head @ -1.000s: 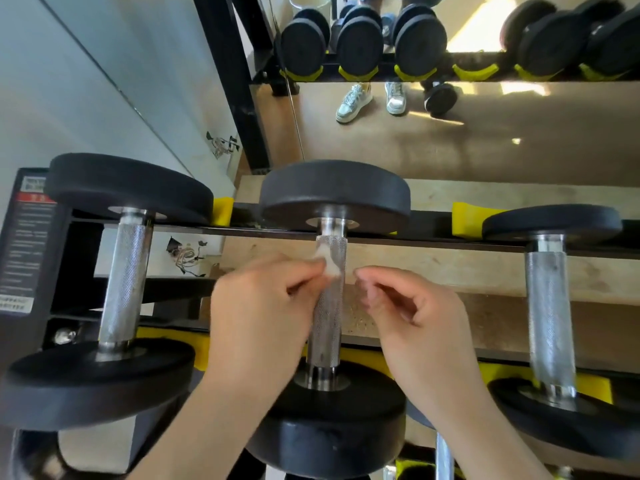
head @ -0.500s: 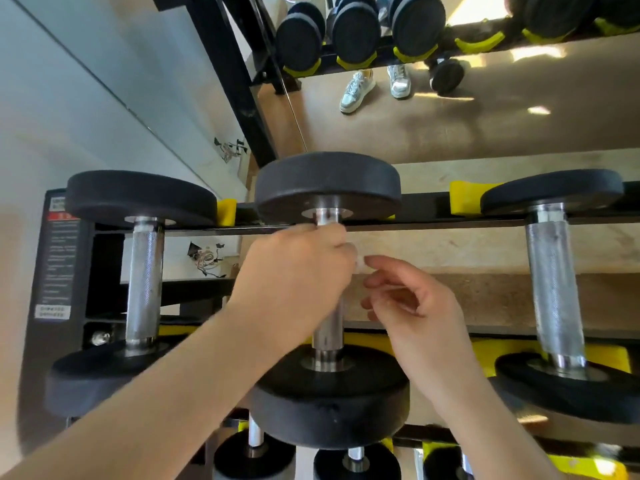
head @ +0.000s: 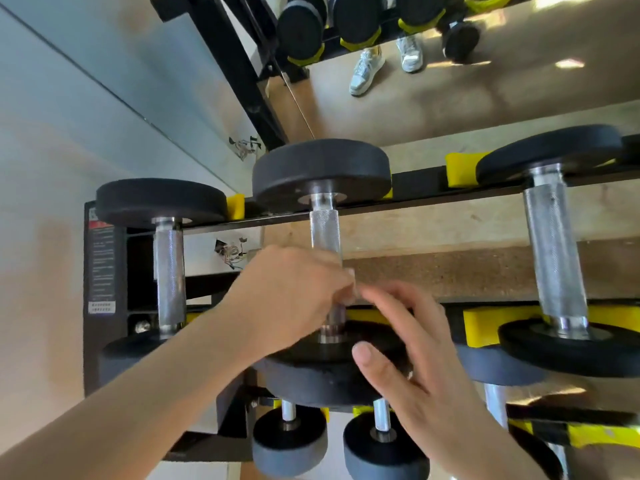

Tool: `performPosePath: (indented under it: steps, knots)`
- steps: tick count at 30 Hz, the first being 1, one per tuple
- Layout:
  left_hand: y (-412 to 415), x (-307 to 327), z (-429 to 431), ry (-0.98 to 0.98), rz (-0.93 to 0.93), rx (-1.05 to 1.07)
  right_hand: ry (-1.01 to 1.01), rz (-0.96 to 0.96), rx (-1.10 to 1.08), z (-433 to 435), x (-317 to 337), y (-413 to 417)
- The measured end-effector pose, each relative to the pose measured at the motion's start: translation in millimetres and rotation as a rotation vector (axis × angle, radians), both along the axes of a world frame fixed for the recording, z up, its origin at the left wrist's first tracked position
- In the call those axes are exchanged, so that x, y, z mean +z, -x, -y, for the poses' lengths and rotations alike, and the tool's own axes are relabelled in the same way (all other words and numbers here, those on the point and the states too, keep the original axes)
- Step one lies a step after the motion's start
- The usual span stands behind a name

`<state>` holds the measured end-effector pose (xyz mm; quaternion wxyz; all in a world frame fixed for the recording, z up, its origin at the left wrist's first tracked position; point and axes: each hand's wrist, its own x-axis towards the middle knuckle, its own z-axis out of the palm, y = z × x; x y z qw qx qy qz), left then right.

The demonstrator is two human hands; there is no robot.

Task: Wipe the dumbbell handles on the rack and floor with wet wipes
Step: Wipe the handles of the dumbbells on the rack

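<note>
Three black dumbbells lie across the top tier of the rack. The middle dumbbell's knurled steel handle [head: 324,233] runs away from me between its two black heads. My left hand [head: 291,299] is curled round the lower half of that handle; a sliver of white wet wipe [head: 352,271] shows at its fingertips. My right hand [head: 405,344] hovers just right of the handle with fingers spread and relaxed, holding nothing. The left dumbbell's handle [head: 169,271] and the right dumbbell's handle [head: 554,251] are untouched.
The black rack [head: 433,192] has yellow cradles [head: 460,168] under the dumbbell heads. Smaller dumbbells [head: 289,441] sit on the tier below. A mirror behind the rack reflects more dumbbells and a pair of shoes [head: 367,69]. A warning label [head: 102,268] is on the rack's left post.
My left hand has slid down the middle handle from its top toward the near head. My right hand has opened and dropped lower. The camera has tilted down.
</note>
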<state>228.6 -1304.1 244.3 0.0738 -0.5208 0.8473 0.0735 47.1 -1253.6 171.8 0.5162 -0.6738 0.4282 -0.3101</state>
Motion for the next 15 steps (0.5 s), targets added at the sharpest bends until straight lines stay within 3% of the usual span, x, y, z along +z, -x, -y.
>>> performPosePath:
  steps: [3,6,9,13,15]
  knots:
    - [4,2,29,0.264,0.081,0.121,0.015,-0.05,-0.003,-21,-4,2]
    - [22,1,40,0.303,0.243,0.135,0.173,-0.059,-0.054,-28,-7,2]
    - [34,-2,31,0.132,0.396,0.07,0.371,-0.051,-0.106,-26,-10,2]
    - [23,11,18,-0.215,0.316,-0.068,0.538,0.025,-0.142,-24,-5,-14]
    - [13,22,15,-0.27,0.308,-0.088,0.579,0.063,-0.161,-28,-4,-25]
